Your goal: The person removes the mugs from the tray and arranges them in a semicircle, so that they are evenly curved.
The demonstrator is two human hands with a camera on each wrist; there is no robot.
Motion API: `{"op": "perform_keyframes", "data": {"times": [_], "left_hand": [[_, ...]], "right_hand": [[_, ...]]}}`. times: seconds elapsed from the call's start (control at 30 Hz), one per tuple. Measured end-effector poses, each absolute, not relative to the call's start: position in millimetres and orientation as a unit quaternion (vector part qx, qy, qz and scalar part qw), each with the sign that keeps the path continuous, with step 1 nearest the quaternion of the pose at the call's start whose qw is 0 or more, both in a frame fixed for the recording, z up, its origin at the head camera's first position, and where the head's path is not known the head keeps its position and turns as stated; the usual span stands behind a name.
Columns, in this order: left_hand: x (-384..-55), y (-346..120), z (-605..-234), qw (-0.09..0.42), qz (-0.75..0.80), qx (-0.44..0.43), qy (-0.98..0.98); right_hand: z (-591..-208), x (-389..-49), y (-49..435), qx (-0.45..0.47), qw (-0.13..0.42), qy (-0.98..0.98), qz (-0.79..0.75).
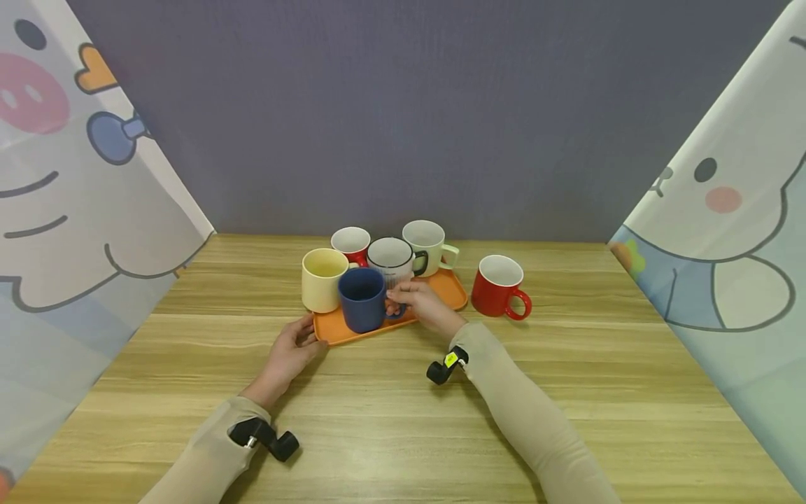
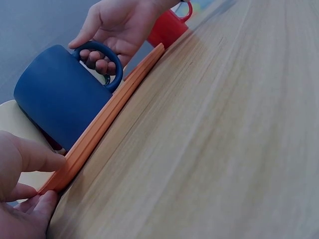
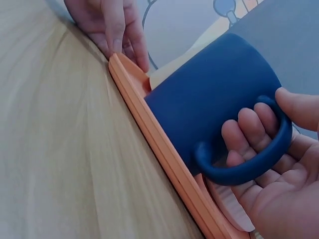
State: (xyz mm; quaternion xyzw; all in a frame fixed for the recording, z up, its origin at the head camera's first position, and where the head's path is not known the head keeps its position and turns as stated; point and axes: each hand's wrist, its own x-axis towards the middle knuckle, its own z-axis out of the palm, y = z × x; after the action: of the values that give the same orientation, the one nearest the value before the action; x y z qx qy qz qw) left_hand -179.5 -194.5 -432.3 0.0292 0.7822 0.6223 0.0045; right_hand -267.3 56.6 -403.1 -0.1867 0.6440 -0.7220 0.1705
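Right now, the fingers of your right hand (image 1: 429, 305) are curled through the handle (image 3: 239, 174) of the blue mug (image 1: 362, 304), with the thumb pressing on the top of the loop. Your left hand (image 1: 288, 355) pinches the near left corner of the tray (image 1: 453, 288), thumb and fingers on either side of its rim. The mug is upright over that end of the tray; the rim hides its base, so you cannot tell whether it bears fully there.

Expect the mug to be rigid, fairly heavy for its size and breakable if knocked; its matt side looks less slippery than glaze. The handle is your best hold, since the thumb on top should check any tipping. The tray looks light and stiff, so the corner is a sound place to steady it.

Mind the neighbours: the yellow mug (image 1: 320, 283) sits close on the left, the black-rimmed mug (image 1: 385, 269) just behind. Farther back are a small red mug (image 1: 350, 241) and a cream mug (image 1: 434, 253); another red mug (image 1: 488, 290) stands on the table (image 1: 390, 420), right of the tray.
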Motion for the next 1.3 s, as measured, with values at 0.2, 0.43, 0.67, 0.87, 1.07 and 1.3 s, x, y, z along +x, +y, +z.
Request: {"op": "perform_keyframes", "data": {"times": [0.2, 0.43, 0.67, 0.87, 1.07, 1.3], "left_hand": [[-180, -195, -434, 0.002, 0.617, 0.025, 0.787], [-180, -197, -435, -0.005, 0.609, 0.014, 0.793], [-180, -196, -434, -0.003, 0.613, 0.018, 0.790], [-180, -195, -434, -0.001, 0.613, 0.017, 0.790], [-179, -195, -433, 0.000, 0.607, 0.008, 0.795], [-180, -194, -434, 0.000, 0.609, 0.004, 0.793]], "right_hand": [[-402, -263, 55, -0.167, 0.178, 0.626, -0.740], [-397, -258, 52, -0.159, 0.183, 0.624, -0.743], [-396, -256, 52, -0.136, 0.175, 0.620, -0.753], [-394, -254, 54, -0.125, 0.174, 0.622, -0.753], [-388, -252, 59, -0.109, 0.164, 0.619, -0.760], [-378, -251, 70, -0.122, 0.162, 0.604, -0.770]]}}
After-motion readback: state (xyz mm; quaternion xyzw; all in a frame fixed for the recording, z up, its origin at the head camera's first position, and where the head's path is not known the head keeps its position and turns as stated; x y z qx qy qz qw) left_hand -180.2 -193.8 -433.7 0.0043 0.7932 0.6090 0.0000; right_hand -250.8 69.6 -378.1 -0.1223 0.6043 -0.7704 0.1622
